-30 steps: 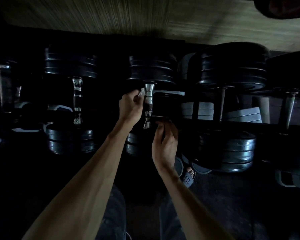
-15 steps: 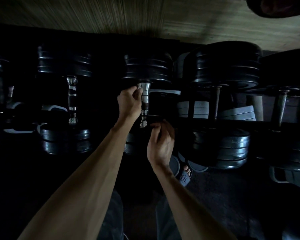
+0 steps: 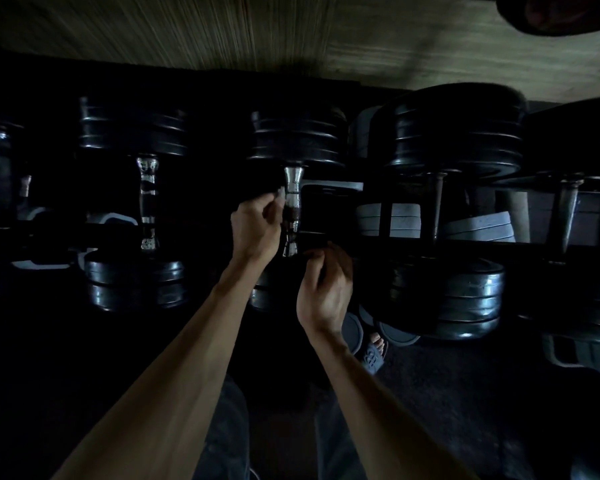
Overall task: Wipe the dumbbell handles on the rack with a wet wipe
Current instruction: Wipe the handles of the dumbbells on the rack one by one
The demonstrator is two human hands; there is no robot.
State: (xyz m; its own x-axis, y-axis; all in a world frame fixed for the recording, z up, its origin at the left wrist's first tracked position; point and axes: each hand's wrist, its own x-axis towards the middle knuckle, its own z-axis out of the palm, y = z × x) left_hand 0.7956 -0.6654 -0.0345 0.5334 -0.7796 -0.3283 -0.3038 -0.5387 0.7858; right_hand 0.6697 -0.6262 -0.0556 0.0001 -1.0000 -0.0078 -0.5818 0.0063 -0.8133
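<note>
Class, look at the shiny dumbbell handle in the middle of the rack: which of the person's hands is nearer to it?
Left. The left hand is right beside the chrome handle, pinching a wipe. The right hand hovers below its lower end, apart.

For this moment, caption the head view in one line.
Left hand holds a wipe against a chrome dumbbell handle; right hand hovers below.

Dark rack (image 3: 465,242) running left to right, carrying row of dumbbells. Left dumbbell (image 3: 148,202) lying with chrome handle pointing near to far, black plates at both ends. Middle dumbbell (image 3: 293,199) sitting beside it, same way round. Two bigger dumbbells (image 3: 437,209) (image 3: 565,216) lying at right, thin dark handles. Grey plates (image 3: 388,220) stacking under rack. Dark floor (image 3: 465,393) lying below.
</note>
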